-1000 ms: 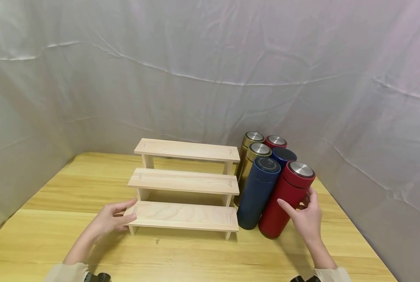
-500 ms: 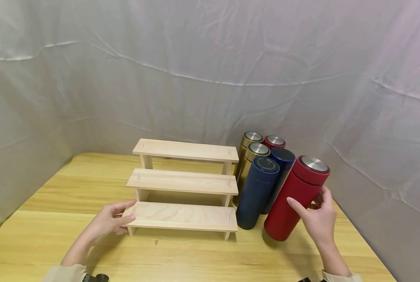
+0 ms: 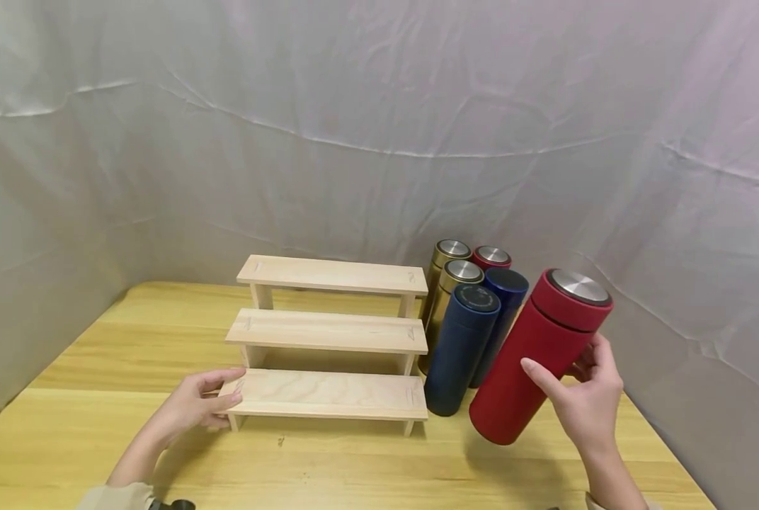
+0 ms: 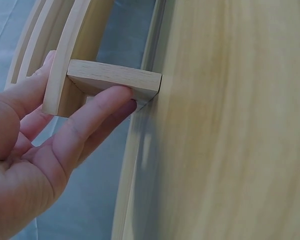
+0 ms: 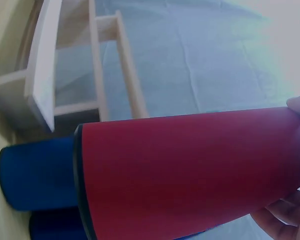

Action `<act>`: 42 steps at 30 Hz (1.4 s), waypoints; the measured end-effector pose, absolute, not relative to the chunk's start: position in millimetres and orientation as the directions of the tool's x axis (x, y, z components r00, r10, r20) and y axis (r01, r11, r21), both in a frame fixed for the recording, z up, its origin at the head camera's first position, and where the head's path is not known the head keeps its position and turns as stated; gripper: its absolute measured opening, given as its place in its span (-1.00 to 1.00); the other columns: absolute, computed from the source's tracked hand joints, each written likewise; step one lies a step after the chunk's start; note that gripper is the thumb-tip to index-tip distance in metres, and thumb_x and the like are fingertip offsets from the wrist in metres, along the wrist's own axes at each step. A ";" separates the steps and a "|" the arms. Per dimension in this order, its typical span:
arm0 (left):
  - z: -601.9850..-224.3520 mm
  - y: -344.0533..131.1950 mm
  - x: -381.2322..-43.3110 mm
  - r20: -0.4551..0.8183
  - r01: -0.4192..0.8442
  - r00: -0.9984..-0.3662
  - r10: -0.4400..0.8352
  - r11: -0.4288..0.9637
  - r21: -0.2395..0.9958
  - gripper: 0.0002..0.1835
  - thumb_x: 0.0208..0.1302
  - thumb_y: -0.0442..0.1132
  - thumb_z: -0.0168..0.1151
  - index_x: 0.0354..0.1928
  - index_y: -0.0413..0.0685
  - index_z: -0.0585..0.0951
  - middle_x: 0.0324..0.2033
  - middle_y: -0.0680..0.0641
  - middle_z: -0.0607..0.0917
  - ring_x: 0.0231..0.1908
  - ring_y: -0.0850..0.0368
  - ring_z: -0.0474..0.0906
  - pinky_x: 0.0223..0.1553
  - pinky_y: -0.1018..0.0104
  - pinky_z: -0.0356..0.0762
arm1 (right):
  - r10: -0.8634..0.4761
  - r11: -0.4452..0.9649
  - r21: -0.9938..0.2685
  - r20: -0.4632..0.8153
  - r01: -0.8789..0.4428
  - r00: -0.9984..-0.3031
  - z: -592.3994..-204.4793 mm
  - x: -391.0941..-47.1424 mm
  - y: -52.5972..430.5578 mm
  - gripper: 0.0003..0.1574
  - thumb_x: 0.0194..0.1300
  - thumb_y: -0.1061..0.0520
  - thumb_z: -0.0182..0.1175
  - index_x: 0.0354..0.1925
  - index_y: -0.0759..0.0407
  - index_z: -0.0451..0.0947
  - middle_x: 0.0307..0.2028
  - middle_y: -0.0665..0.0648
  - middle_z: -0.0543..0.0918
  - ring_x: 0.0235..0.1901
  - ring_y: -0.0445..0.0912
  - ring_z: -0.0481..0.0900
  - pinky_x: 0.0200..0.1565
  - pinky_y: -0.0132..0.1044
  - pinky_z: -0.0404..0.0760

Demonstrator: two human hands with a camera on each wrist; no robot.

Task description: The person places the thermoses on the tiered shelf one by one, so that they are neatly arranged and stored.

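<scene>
In the head view my right hand [image 3: 586, 397] grips a red thermos flask [image 3: 541, 354] with a silver lid, thumb in front and fingers behind. The flask leans right, its base off the table. The right wrist view shows the red flask [image 5: 190, 170] large, base toward the left. My left hand [image 3: 195, 404] pinches the left end of the lowest step of a three-tier wooden display stand [image 3: 328, 393]. Close up in the left wrist view, my left hand [image 4: 55, 140] has its thumb on the board and fingertips against the leg [image 4: 115, 77].
Left of the held flask stand a matte blue flask [image 3: 462, 350] and a glossy blue flask [image 3: 503, 312]. Behind them are two gold flasks [image 3: 443, 312] and another red flask [image 3: 491, 258]. Grey cloth [image 3: 354, 127] hangs around the wooden table [image 3: 341, 474].
My right hand has lifted the red flask off the table and moved it right and nearer, away from the other flasks. My left hand stays at the stand's left end.
</scene>
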State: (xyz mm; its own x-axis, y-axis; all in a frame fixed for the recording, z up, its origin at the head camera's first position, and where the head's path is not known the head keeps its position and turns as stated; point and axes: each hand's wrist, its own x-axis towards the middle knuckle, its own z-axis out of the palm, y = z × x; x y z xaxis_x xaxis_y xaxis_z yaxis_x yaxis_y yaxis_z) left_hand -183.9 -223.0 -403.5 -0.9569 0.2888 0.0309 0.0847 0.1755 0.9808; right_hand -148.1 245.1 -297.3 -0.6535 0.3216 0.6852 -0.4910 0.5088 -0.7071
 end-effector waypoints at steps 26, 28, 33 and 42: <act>-403.7 -223.7 -183.9 0.033 0.078 -0.949 0.312 0.132 0.988 -0.34 0.17 -0.29 0.18 0.19 -0.53 0.13 0.08 -0.58 0.20 -0.18 -0.08 0.50 -0.27 0.05 0.57 | 0.154 0.279 -0.586 0.809 -0.761 -0.567 -264.3 -153.3 193.1 -0.23 -0.29 0.56 0.28 0.01 0.33 0.37 -0.30 0.10 0.55 -0.41 -0.14 0.50 -0.44 -0.52 0.52; -403.8 -223.2 -184.4 0.032 0.077 -0.949 0.314 0.132 0.988 -0.33 0.17 -0.29 0.18 0.20 -0.53 0.13 0.05 -0.57 0.26 -0.19 -0.08 0.51 -0.27 0.05 0.57 | 0.147 0.269 -0.591 0.806 -0.761 -0.574 -263.4 -157.4 188.6 -0.24 -0.26 0.54 0.29 0.01 0.31 0.37 -0.29 0.08 0.55 -0.40 -0.15 0.50 -0.44 -0.52 0.51; -405.1 -220.4 -186.9 0.036 0.085 -0.948 0.316 0.142 0.986 -0.35 0.18 -0.29 0.18 0.20 -0.51 0.15 0.06 -0.57 0.25 -0.15 -0.13 0.47 -0.27 0.06 0.57 | 0.128 0.247 -0.587 0.809 -0.771 -0.574 -262.0 -169.0 175.8 -0.27 -0.21 0.49 0.30 0.03 0.36 0.34 -0.27 0.08 0.55 -0.36 -0.12 0.50 -0.40 -0.49 0.51; -404.0 -218.3 -187.1 0.050 0.104 -0.948 0.313 0.159 0.982 -0.37 0.18 -0.29 0.17 0.18 -0.52 0.17 0.11 -0.58 0.14 -0.09 -0.21 0.42 -0.30 0.09 0.59 | 0.105 0.241 -0.596 0.801 -0.766 -0.589 -262.7 -194.1 144.5 -0.24 -0.14 0.38 0.34 0.08 0.34 0.30 -0.24 0.14 0.56 -0.33 -0.10 0.51 -0.39 -0.42 0.54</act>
State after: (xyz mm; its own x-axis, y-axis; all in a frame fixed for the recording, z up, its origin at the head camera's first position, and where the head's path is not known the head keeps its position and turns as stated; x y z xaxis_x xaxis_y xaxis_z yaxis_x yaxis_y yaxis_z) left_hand -187.1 -218.3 -404.0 -0.9483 0.3133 0.0496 0.1039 0.1591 0.9818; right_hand -194.1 144.5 -262.7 -0.5894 0.1052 0.8010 -0.7664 0.2409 -0.5956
